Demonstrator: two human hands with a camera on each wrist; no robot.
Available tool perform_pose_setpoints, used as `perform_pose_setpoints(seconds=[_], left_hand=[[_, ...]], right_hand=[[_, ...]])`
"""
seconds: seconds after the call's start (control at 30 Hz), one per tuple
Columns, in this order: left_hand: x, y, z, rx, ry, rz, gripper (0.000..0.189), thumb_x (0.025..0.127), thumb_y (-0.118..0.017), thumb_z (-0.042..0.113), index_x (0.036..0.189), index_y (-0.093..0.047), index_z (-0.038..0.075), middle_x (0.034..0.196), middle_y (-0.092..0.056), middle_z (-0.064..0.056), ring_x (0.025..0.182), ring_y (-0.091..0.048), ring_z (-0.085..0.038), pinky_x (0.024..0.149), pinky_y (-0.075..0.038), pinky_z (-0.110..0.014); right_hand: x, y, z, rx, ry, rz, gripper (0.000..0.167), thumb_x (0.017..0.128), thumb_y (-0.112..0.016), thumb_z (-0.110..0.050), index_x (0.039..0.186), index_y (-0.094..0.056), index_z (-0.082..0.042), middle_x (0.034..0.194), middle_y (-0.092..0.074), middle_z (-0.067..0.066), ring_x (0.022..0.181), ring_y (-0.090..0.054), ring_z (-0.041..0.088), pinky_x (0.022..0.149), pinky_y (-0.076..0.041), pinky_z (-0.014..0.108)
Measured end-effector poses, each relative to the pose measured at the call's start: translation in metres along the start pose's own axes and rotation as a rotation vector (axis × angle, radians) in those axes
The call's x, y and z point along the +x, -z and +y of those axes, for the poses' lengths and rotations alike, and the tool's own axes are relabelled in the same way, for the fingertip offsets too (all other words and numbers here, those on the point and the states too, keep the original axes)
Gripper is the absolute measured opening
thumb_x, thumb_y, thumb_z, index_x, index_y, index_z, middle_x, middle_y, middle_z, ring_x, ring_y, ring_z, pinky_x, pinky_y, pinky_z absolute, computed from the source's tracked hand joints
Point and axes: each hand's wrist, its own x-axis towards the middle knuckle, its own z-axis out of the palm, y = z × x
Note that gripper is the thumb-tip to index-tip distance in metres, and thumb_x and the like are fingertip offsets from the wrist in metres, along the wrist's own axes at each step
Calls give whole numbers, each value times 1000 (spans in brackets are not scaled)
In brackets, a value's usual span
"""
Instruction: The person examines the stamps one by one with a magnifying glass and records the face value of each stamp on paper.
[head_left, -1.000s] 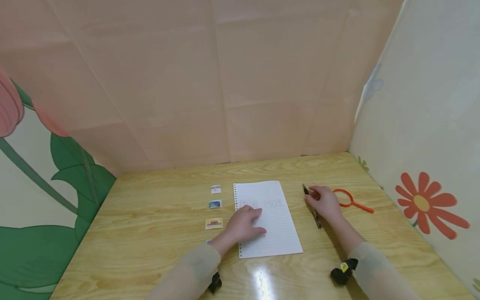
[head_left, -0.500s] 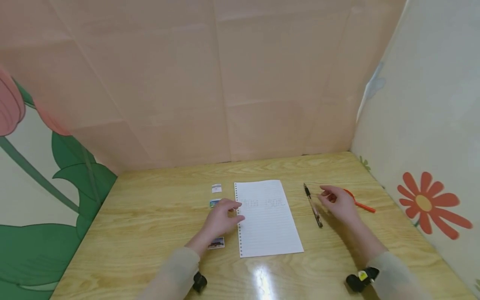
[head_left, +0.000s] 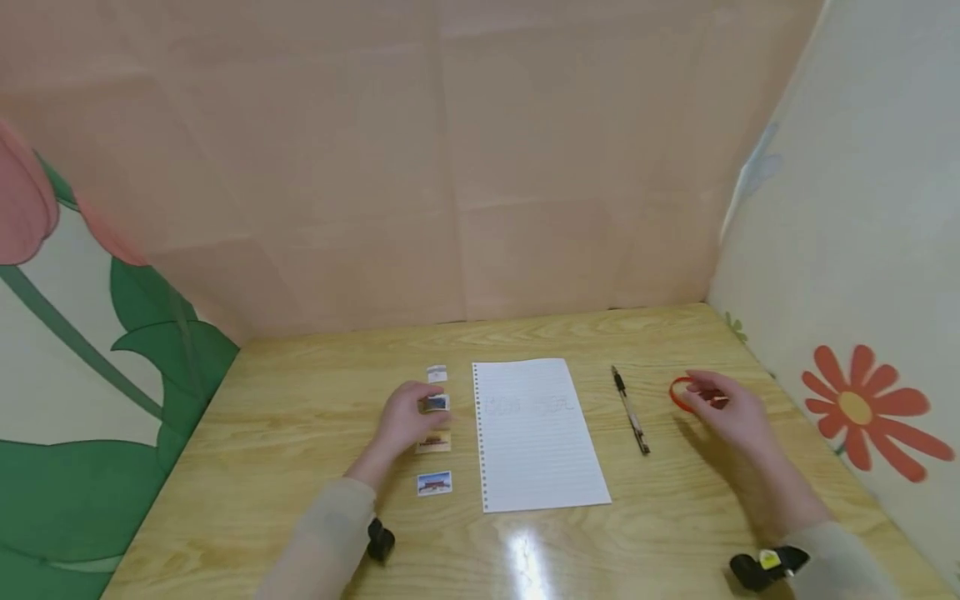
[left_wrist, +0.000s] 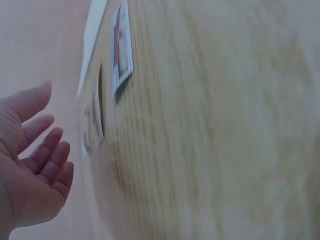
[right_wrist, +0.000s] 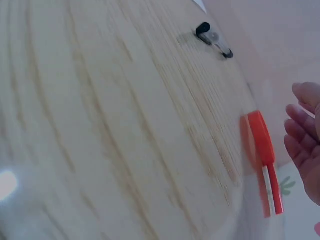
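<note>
My left hand (head_left: 399,423) hovers over a column of small postage stamps, its fingers loosely bent and holding nothing in the left wrist view. Beside it lie a blue stamp (head_left: 438,402) and a yellowish stamp (head_left: 433,442), both partly covered. Nearer to me is a stamp with a red building (head_left: 434,483); a pale stamp (head_left: 437,373) lies farthest. On the right, my right hand (head_left: 731,410) is above a red magnifying glass (right_wrist: 261,137), which lies on the table. The fingers stay apart from it in the right wrist view. The hand hides its handle in the head view.
A sheet of lined paper (head_left: 536,458) with faint handwriting lies mid-table, its punched edge toward the stamps. To its right is a black-tipped pen (head_left: 631,410). A pink backdrop (head_left: 525,167) rises behind the wooden table (head_left: 285,450), with patterned walls at both sides.
My left hand has left the paper and moved left over the stamps. My right hand has moved right from the pen to the magnifying glass. The pen stays on the table.
</note>
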Motion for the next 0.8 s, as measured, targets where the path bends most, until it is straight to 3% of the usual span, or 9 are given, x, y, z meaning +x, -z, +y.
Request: perform_pose_setpoints(seconds=[0.4,0.6,0.67,0.8], left_hand=[[11,11,-20,-47,108,-59,51,80,-84,19,126,-66,3,124,-61,-16,117,-55,-35,103,-42,-49],[15,12,-24,-71,140,-112,55,79,-85,20,128,-65,5,126,-61,-12,119,-54,-32,106,-39,-48],[16,11,-27,-73,128,-121,55,79,-85,20,127,-65,4,126,-61,-12,119,-54,-33,106,-39,-49],[18,10,-33,-74,117,-133,54,78,-86,19,126,-66,3,127,-62,-14,121,-53,-34,107,-38,-49]], right_hand=[[-3,19,32,-28,32,18,42,91,-72,-11,128,-61,6,114,-63,25,98,-48,-4,77,-36,10],[-6,28,46,-58,50,-45,50,91,-74,-15,132,-57,7,125,-58,30,110,-49,23,84,-32,8],[-8,31,49,-52,43,-68,54,90,-74,-16,135,-55,6,128,-56,30,114,-47,26,86,-30,5],[-11,35,57,-40,31,-109,57,89,-76,-15,136,-53,6,128,-56,31,108,-53,11,81,-34,4]])
